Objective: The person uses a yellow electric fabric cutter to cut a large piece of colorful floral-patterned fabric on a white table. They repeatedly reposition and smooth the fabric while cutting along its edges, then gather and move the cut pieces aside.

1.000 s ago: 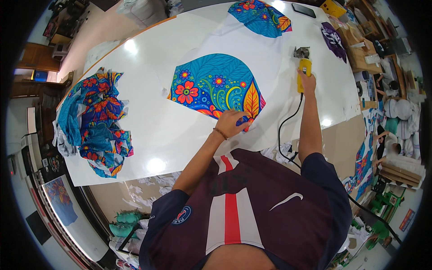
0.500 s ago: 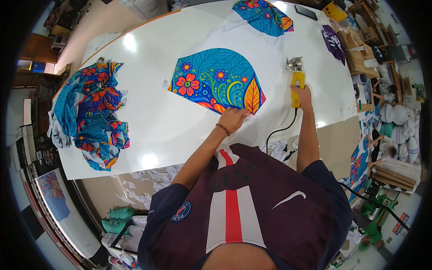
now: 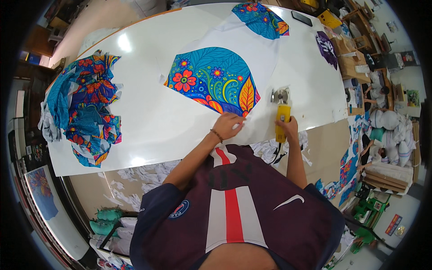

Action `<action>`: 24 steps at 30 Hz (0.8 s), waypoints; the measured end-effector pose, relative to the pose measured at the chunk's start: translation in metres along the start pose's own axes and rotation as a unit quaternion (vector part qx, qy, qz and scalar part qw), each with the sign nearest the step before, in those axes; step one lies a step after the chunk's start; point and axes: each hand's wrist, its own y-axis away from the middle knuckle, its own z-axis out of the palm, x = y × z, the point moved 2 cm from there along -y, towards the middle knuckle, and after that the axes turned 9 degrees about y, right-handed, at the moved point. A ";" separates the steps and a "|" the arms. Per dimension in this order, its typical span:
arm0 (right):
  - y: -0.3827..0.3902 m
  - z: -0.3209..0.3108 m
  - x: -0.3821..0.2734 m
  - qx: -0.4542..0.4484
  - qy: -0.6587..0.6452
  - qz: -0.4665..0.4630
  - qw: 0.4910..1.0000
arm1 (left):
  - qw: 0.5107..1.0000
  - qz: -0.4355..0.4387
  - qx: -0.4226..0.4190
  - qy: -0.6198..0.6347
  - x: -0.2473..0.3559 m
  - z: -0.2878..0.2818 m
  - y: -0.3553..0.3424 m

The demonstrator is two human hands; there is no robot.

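Cutter (image 3: 282, 120) is clamped in the right hand (image 3: 291, 128), blade end pointing away from the body, right of the floral cloth (image 3: 207, 78) on the table (image 3: 146, 112); the left hand (image 3: 228, 125) has bent fingers at the cloth's near edge, whether pinching it I cannot tell

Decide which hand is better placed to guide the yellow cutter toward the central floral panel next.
The right hand, probably: it grips the yellow cutter right of the central floral panel; the left hand is at that panel's near edge, apart from the cutter.
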 end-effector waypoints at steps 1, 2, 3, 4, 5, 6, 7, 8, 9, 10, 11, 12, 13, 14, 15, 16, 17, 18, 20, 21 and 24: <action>0.012 -0.003 -0.004 0.002 0.026 0.000 1.000 | 0.993 0.040 0.092 -0.063 -0.003 -0.005 0.003; 0.025 -0.005 -0.007 0.002 0.048 -0.007 0.999 | 0.972 0.078 0.179 -0.128 -0.002 -0.014 0.007; 0.038 -0.009 -0.011 0.002 0.070 -0.014 0.997 | 0.972 -0.023 0.165 -0.168 -0.007 -0.020 0.009; 0.050 -0.011 -0.017 0.002 0.091 -0.020 0.996 | 0.957 -0.043 0.196 -0.209 -0.016 -0.028 0.011; 0.059 -0.013 -0.023 0.001 0.118 -0.029 0.993 | 0.940 -0.061 0.228 -0.248 -0.027 -0.034 0.012; 0.066 -0.014 -0.030 0.000 0.145 -0.039 0.989 | 0.919 -0.079 0.258 -0.287 -0.038 -0.039 0.015; 0.073 -0.017 -0.033 0.002 0.172 -0.043 0.984 | 0.917 -0.111 0.237 -0.301 -0.036 -0.044 0.015; 0.079 -0.018 -0.036 -0.019 0.170 -0.032 0.985 | 0.913 -0.143 0.216 -0.315 -0.035 -0.049 0.016; 0.084 -0.019 -0.039 -0.039 0.168 -0.021 0.985 | 0.908 -0.175 0.195 -0.328 -0.033 -0.053 0.017; 0.088 -0.020 -0.041 -0.060 0.167 -0.010 0.984 | 0.909 -0.183 0.185 -0.327 -0.031 -0.054 0.019; 0.092 -0.020 -0.042 -0.060 0.171 -0.013 0.983 | 0.909 -0.192 0.175 -0.325 -0.029 -0.054 0.022; 0.095 -0.020 -0.042 -0.060 0.176 -0.016 0.983 | 0.909 -0.202 0.166 -0.324 -0.029 -0.054 0.025; 0.098 -0.021 -0.043 -0.060 0.180 -0.022 0.982 | 0.909 -0.199 0.169 -0.326 -0.027 -0.054 0.030; 0.101 -0.020 -0.036 -0.065 0.163 -0.054 0.983 | 0.909 -0.196 0.169 -0.326 -0.027 -0.053 0.037; 0.104 -0.016 -0.023 -0.069 0.145 -0.086 0.983 | 0.909 -0.194 0.171 -0.327 -0.027 -0.052 0.044; 0.105 -0.014 -0.016 -0.073 0.126 -0.118 0.982 | 0.911 -0.198 0.165 -0.321 -0.025 -0.054 0.051; 0.107 -0.014 -0.018 -0.075 0.121 -0.133 0.981 | 0.913 -0.204 0.159 -0.315 -0.021 -0.057 0.058; 0.110 -0.013 -0.021 -0.077 0.116 -0.148 0.979 | 0.916 -0.209 0.152 -0.308 -0.019 -0.060 0.065; 0.122 -0.010 -0.026 -0.074 0.119 -0.162 0.977 | 0.917 -0.199 0.166 -0.303 -0.021 -0.062 0.080; 0.126 -0.007 -0.029 -0.069 0.125 -0.165 0.976 | 0.918 -0.197 0.165 -0.301 -0.023 -0.065 0.087; 0.126 -0.006 -0.033 -0.078 0.178 -0.137 0.971 | 0.923 -0.169 0.168 -0.303 -0.020 -0.066 0.095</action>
